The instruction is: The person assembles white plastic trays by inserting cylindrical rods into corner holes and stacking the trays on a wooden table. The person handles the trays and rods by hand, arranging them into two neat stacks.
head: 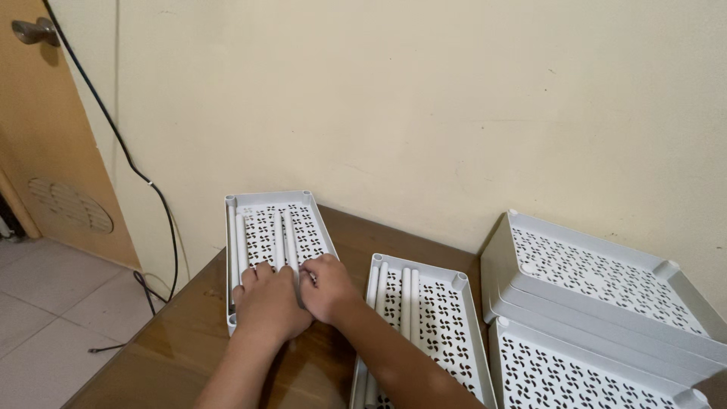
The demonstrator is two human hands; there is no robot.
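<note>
Bare forearms and hands, no sleeves visible

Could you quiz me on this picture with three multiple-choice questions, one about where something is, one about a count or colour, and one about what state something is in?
1. Where do both hands rest?
A. On the far-left tray
B. On the door handle
C. On the floor tiles

2. How many loose rods lie in the middle tray?
A. None
B. Four
C. Ten

3. How do the two trays at the right sit?
A. The upper one tilted on the lower one
B. Flat, side by side
C. Hanging on the wall

Answers:
1. A: the left hand and right hand lie on the near end of the far-left tray, over its white rods.
2. B: four pale rods lie lengthwise in the middle tray.
3. A: the upper tray leans at an angle across the lower tray.
</note>
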